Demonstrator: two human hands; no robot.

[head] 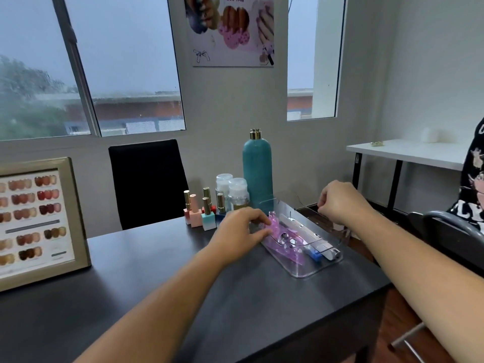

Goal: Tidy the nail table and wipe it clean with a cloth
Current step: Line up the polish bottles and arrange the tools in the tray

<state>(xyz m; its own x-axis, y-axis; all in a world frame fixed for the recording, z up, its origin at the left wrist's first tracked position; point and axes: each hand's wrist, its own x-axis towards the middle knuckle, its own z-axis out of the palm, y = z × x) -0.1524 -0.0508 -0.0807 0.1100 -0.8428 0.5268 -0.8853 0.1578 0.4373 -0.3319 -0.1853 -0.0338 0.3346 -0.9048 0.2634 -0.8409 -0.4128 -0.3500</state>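
A clear plastic tray sits near the right end of the dark nail table. It holds pink plastic pieces, small metal tools, a white pen-shaped drill and a blue-tipped item. My left hand grips the tray's left rim, fingers curled over it beside the pink pieces. My right hand pinches the tray's far right rim. No cloth is in view.
Behind the tray stand a tall teal bottle, two clear jars and several nail polish bottles. A framed nail colour chart leans at the table's left. A black chair is behind, and a person is at the right.
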